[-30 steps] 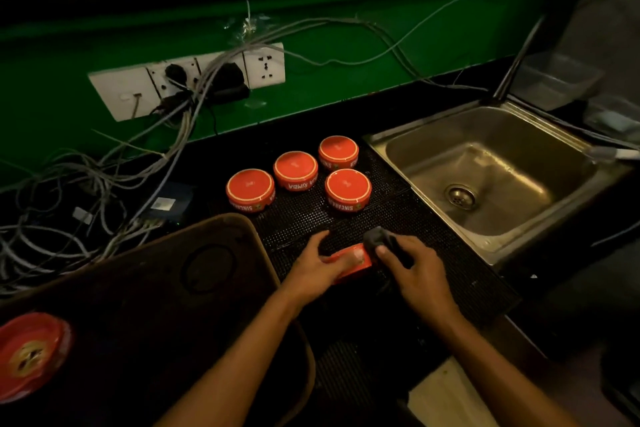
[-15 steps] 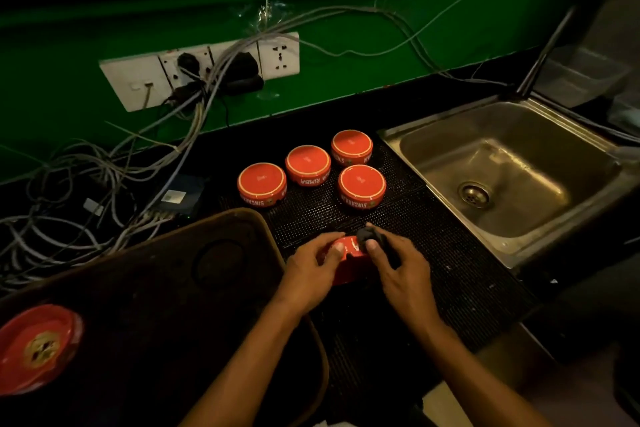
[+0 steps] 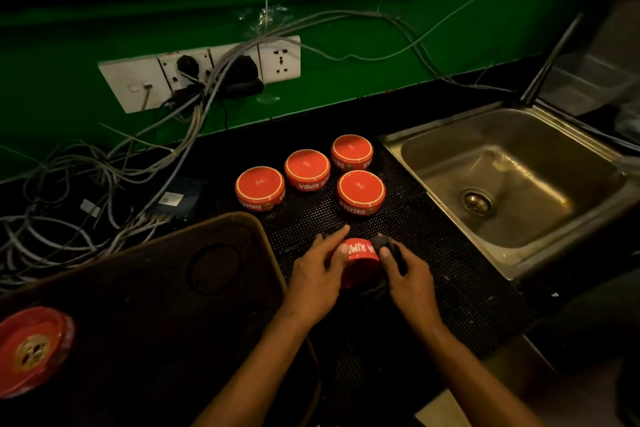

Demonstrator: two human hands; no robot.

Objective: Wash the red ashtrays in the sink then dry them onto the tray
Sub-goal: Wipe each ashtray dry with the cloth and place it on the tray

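Note:
My left hand (image 3: 317,274) grips a red ashtray (image 3: 360,253) over the black perforated mat (image 3: 460,274), its lettered side wall facing the camera. My right hand (image 3: 408,279) holds a dark cloth (image 3: 384,242) pressed against the ashtray's right side. Several more red ashtrays stand upside down on the mat behind, such as one at the left (image 3: 259,188) and one at the right (image 3: 361,191). One red ashtray (image 3: 33,350) lies right way up on the dark brown tray (image 3: 156,305) at the left. The steel sink (image 3: 512,184) is to the right, with no ashtray in it.
A tangle of grey cables (image 3: 86,191) spreads over the counter at the left, running up to a white socket strip (image 3: 197,71) on the green wall. A clear plastic container (image 3: 588,83) stands behind the sink.
The ashtray has been tilted up in my left hand so its lettered side now faces the camera, and my right hand has shifted the cloth along its right side.

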